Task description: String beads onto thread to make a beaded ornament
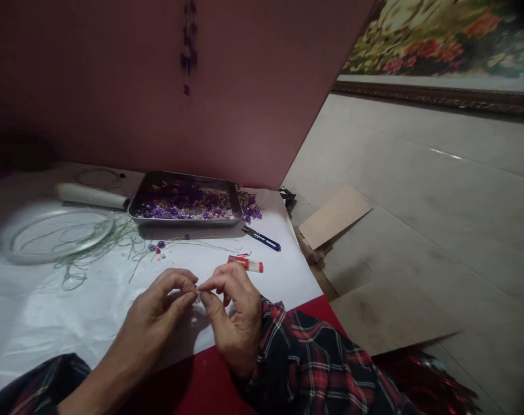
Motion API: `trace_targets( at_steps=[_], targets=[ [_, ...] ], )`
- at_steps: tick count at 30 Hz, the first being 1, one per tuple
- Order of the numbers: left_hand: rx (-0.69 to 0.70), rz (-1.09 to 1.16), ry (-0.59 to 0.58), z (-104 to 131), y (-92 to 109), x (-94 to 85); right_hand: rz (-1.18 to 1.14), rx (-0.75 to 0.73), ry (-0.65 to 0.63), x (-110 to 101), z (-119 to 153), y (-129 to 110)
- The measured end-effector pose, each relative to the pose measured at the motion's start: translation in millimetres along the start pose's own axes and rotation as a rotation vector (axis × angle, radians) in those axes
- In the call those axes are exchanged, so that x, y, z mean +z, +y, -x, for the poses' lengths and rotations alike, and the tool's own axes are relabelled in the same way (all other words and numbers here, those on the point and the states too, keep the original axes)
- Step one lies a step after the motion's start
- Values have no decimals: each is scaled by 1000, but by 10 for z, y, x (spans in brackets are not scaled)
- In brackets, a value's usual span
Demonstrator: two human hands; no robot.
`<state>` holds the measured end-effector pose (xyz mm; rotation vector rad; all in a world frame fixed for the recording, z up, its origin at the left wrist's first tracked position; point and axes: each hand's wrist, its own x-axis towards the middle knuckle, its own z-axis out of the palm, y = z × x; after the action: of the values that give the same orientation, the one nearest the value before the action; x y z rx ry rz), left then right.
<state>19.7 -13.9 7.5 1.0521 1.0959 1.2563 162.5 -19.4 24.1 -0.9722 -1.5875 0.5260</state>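
Near the front edge of the white-covered table, my left hand (164,302) and my right hand (234,311) meet fingertip to fingertip. Thumb and index finger are pinched on each hand. Between them shows a small clear shiny piece (198,298), too small to name for sure. Just beyond my right hand lies a red lighter (247,264). Blue-handled thread snips (262,238) rest farther back. A few loose purple and red beads (157,248) and thin pale green thread (132,253) lie beyond my left hand.
A metal tray (184,222) of purple, clear and red beads stands at the back, with a bead pile (249,206) beside it. Left are a pale ring (19,248) with tangled thread and a white-handled tool (93,196). A purple bead strand (188,52) hangs on the wall.
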Motion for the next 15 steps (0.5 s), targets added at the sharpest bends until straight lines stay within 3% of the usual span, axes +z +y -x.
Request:
trace_targets(
  at_steps=[8,15],
  targets=[
    [-36,111,-75,-9,-134,-74,80,51,-70,37,23,61],
    [-174,228,-100,-27,-66,-33,6,133,-115,47,21,80]
  ],
)
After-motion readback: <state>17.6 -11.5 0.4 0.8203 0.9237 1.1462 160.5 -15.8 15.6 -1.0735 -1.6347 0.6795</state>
